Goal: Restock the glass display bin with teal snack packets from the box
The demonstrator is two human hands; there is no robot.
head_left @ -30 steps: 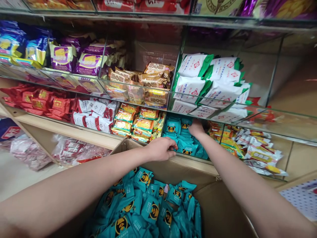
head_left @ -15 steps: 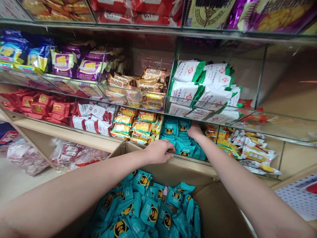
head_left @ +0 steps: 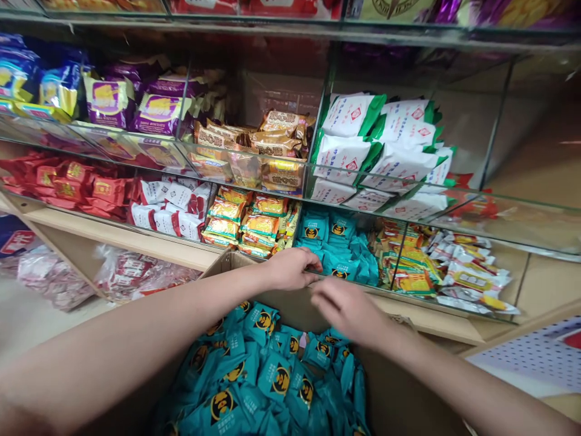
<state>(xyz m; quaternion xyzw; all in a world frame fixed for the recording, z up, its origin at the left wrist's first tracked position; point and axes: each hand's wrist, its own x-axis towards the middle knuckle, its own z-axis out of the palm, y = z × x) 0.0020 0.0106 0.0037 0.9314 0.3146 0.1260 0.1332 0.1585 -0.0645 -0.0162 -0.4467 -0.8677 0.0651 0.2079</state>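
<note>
Right hand open, empty, just over teal foil packets in brown cardboard box; left hand farther, curled, grip unclear.

Beneath our right hand we see teal packets, each stamped with a black-and-gold round emblem. Just beyond our left hand lie shelf packets in the same teal, white-and-green packs above, orange-yellow wrappers leftward.
</note>
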